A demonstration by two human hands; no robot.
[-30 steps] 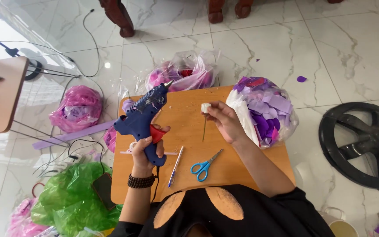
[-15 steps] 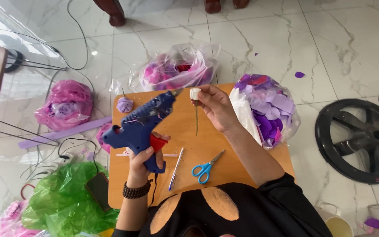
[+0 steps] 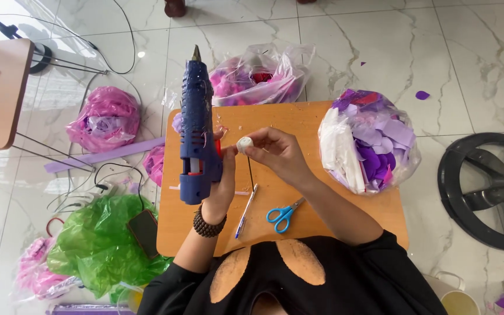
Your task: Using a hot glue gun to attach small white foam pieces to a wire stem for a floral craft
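Since before, glue gun point(image 3: 198, 125) swung upright in left hand point(image 3: 221, 185); right hand point(image 3: 275, 153) pinches white bud point(image 3: 244, 143). Hot nozzle close by could burn fingers.

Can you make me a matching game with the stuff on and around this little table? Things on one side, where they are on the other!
1 glue gun
2 scissors
3 green bag
4 white ball on a stick

A on the floor
B in the left hand
C lying on the table
D in the right hand

Pairs: 1-B, 2-C, 3-A, 4-D
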